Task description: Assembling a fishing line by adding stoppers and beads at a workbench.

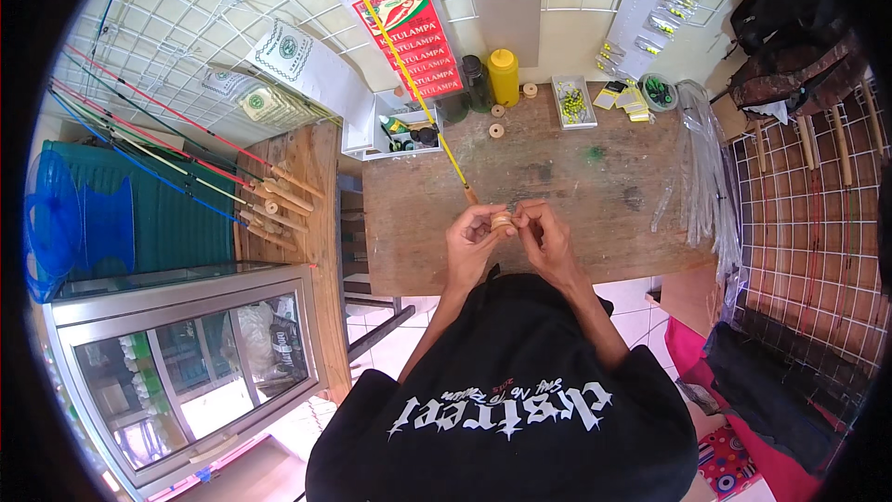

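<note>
Over the near part of the wooden table (427,242), my left hand (472,240) grips a small wooden spool (503,220) between thumb and fingers. My right hand (546,234) is closed in a pinch right beside the spool. Whatever lies between its fingertips is too small to make out. Just beyond my left hand is the wooden handle (471,195) of a yellow fishing rod (404,74), which slants away to the upper left past the wall.
Along the table's back stand a white box (367,141) of small goods, a yellow bottle (504,79), dark bottles, loose spools (497,130) and a tray of lures (573,102). Clear plastic tubes (701,167) lie right. Several rods (279,195) and a glass cabinet (186,363) are left.
</note>
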Available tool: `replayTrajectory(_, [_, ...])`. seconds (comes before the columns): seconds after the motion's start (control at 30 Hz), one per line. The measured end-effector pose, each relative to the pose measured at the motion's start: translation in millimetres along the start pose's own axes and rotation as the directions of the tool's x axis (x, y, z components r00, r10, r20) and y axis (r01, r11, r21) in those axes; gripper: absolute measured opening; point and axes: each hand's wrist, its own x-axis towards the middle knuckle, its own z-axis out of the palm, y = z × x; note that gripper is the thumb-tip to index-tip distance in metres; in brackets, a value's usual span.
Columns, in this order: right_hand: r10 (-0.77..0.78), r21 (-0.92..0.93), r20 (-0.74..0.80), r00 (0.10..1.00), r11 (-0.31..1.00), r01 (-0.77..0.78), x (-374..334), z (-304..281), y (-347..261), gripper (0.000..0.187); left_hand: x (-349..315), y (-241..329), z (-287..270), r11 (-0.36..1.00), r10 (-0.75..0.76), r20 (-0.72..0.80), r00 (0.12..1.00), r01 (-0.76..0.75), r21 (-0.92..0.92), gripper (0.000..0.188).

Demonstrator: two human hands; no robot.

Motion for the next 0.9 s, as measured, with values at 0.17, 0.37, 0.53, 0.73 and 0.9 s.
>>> replayTrajectory(0.17, [-0.143, -0.128, 0.024, 0.989, 0.981, 0.145, 4.0, -0.1, -3.6, 0.023, 0.4, -0.7, 1.4, 1.000, -0.003, -0.003, 1.000, 0.003, -0.015, 0.032])
replayTrajectory(0.37, [-0.109, -0.150, 0.030, 0.994, 0.982, 0.112, 1.7, 0.8, 1.2, 0.026, 0.3, 6.3, 4.7, 1.000, -0.001, 0.012, 1.000, 0.000, 0.026, 0.034])
replayTrajectory(0.53, [-0.097, -0.001, -0.076, 0.992, 0.995, 0.097, 0.8, -1.1, 5.0, 0.020, -2.4, 13.5, 7.0, 1.000, -0.012, 0.000, 1.000, 0.012, -0.028, 0.037])
replayTrajectory(0.73, [0.026, 0.160, -0.155, 0.988, 0.987, -0.001, -0.1, -5.7, 4.4, 0.017, -1.6, 12.1, 1.9, 0.995, 0.042, -0.005, 0.999, -0.042, -0.089, 0.038])
replayTrajectory(0.9, [-0.051, 0.067, -0.164, 0.985, 0.996, 0.063, -0.1, -7.0, -5.3, 0.019, -1.7, 9.0, -1.1, 0.992, 0.115, 0.011, 0.993, -0.114, -0.044, 0.032])
